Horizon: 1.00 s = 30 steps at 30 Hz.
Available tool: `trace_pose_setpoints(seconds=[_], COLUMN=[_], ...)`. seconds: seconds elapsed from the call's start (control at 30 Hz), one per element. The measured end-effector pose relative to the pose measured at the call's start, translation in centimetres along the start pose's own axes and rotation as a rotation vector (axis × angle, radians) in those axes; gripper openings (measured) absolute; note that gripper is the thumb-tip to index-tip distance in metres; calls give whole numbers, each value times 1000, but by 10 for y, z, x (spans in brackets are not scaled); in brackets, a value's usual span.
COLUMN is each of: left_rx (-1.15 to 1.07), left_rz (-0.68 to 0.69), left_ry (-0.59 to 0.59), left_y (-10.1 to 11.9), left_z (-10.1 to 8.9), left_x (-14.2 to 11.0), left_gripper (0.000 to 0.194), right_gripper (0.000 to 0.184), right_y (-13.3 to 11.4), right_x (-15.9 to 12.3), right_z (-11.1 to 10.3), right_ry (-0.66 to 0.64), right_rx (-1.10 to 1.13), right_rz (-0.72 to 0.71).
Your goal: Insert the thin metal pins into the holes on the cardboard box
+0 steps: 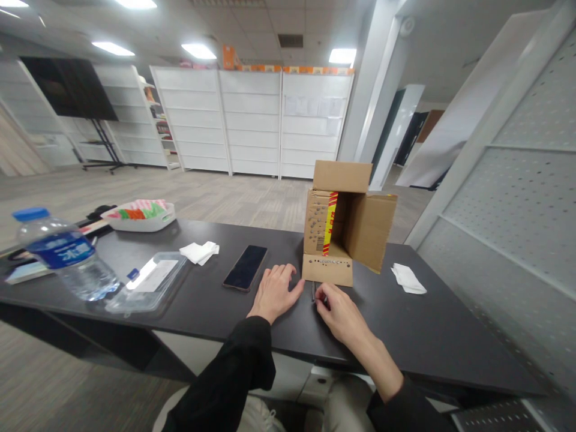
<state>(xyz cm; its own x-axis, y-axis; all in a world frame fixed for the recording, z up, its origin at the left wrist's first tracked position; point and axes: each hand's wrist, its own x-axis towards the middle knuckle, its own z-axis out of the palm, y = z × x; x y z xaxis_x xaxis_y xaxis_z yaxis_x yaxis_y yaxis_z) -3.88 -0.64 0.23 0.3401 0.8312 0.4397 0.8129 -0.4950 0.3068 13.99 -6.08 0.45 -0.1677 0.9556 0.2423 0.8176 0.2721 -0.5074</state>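
- Cardboard box (348,225), in my head view: standing on the bench (432,336) at 12 to 1 o'clock from my right hand (330,297), its mouth turned my way, probably for easy access to the dotted lower flap (327,270).
- My right grip curls beside a thin dark item (314,291) at its 9 o'clock; I can't tell whether it's pinched.
- My left hand (275,292) lies open, unloaded, perhaps for steadiness; a phone (245,267) sits at its 10 o'clock, apparently set aside.
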Motion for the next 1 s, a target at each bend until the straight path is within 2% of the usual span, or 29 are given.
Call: trace_pose_setpoints(seconds=[0.47,0.63,0.9,1.0], left_rx=[5,2,15,18], left_rz=[-5,-2,-6,-11], left_ry=[-4,3,-6,-9], left_y=[0,-1,1,1], left_z=[1,1,-1,-2], left_x=[0,1,1,1], left_gripper=[17,16,17,17], right_gripper=[13,12,9,14], right_y=[-1,-5,-1,2], right_x=[2,6,38,51], right_z=[0,-8,-26,-29], right_ry=[-33,-36,23,26], right_rx=[-10,-20,-69,-92], right_rz=[2,17,56,120])
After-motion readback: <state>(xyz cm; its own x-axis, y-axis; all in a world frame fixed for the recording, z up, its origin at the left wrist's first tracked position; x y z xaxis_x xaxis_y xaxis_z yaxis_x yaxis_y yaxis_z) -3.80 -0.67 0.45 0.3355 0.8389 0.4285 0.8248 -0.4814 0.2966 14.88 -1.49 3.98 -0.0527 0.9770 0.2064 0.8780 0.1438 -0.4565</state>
